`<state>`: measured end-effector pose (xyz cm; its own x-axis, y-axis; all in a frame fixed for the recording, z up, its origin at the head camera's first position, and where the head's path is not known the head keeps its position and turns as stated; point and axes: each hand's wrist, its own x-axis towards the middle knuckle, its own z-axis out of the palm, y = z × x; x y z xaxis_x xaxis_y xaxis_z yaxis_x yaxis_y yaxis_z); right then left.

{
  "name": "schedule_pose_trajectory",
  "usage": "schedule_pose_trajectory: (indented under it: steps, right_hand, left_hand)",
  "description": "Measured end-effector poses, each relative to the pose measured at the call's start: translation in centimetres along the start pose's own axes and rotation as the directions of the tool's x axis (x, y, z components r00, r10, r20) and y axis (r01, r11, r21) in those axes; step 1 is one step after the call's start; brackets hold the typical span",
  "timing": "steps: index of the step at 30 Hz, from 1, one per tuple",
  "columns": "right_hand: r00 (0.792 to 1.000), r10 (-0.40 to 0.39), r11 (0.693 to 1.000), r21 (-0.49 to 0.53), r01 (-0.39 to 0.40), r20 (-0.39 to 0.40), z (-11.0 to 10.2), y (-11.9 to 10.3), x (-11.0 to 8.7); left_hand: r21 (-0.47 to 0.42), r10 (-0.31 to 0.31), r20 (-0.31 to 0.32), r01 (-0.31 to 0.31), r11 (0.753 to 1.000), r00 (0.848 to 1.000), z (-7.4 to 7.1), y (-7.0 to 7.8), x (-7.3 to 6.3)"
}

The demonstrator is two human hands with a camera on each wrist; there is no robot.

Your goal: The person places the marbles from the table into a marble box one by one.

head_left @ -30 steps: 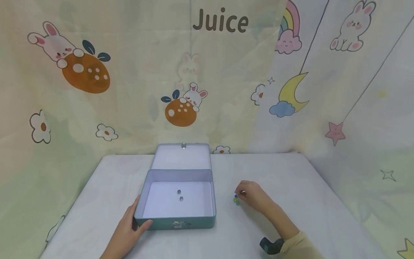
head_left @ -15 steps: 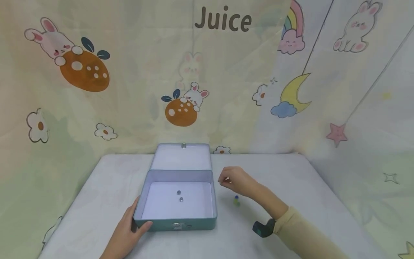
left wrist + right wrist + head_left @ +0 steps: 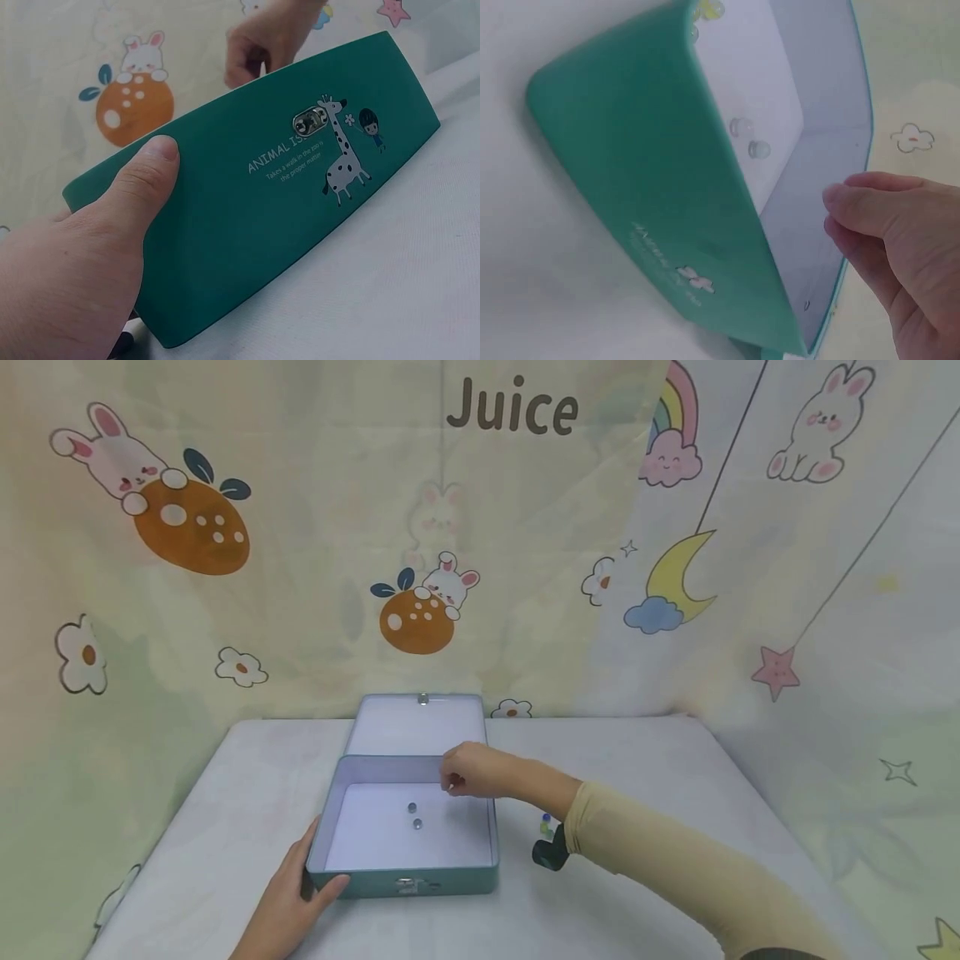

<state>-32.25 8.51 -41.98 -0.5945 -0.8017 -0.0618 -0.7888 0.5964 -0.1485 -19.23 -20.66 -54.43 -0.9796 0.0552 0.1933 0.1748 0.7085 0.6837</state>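
A hinged green tin box lies on the table with its lid raised at the back. My left hand grips its front left corner, thumb on the giraffe-printed front. Inside, two clear marbles rest on the white floor; in the right wrist view, yellowish marbles show by the near wall. My right hand is over the box's right side, thumb and finger pinched, apparently on a marble that the fingertips almost wholly hide. Blue and yellow-green marbles lie on the table right of the box.
The raised lid stands close to the printed cloth backdrop. A dark wrist device hangs under the right sleeve, beside the loose marbles. White cloth covers the table on both sides of the box.
My right hand has risen from the loose marbles and travelled left to above the box, its fingers still pinched. My left hand keeps its grip on the box corner.
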Motion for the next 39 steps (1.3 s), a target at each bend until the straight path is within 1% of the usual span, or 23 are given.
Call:
schedule_pose_trajectory:
  steps: [4,9,16,21,26,33,39]
  right_hand:
    - [0.999,-0.019,1.000,-0.022,0.020,0.045,0.4,-0.6,1.9]
    - [0.995,-0.074,0.996,-0.051,0.078,0.060,0.8,-1.4,3.7]
    - [0.993,-0.100,0.994,-0.035,0.103,0.066,1.0,-1.8,5.1]
    - [0.990,-0.114,0.993,-0.017,0.115,0.086,1.0,-1.7,5.8]
    - [0.990,-0.098,0.995,-0.007,0.100,0.101,1.4,-1.3,6.5]
    - [0.990,-0.041,0.999,-0.012,0.043,0.135,2.5,-0.8,7.2]
    - [0.986,-0.002,0.996,-0.092,0.018,0.169,3.1,-0.9,7.4]
  left_hand:
    - [0.000,0.022,-0.024,-0.022,1.000,0.999,0.1,-0.1,-0.1]
    - [0.014,0.031,-0.045,-0.030,0.999,0.999,0.1,-0.3,-0.2]
    - [0.019,0.003,-0.021,-0.003,1.000,1.000,0.0,-0.2,-0.3]
    - [0.012,0.004,-0.018,-0.003,1.000,1.000,0.1,-0.3,-0.2]
    - [0.006,0.018,-0.032,-0.018,1.000,0.999,0.3,-0.5,0.0]
    - [0.002,0.018,-0.036,-0.018,1.000,0.999,0.3,-0.6,0.0]
    - [0.008,-0.007,-0.017,0.007,1.000,1.000,0.1,-0.1,-0.1]
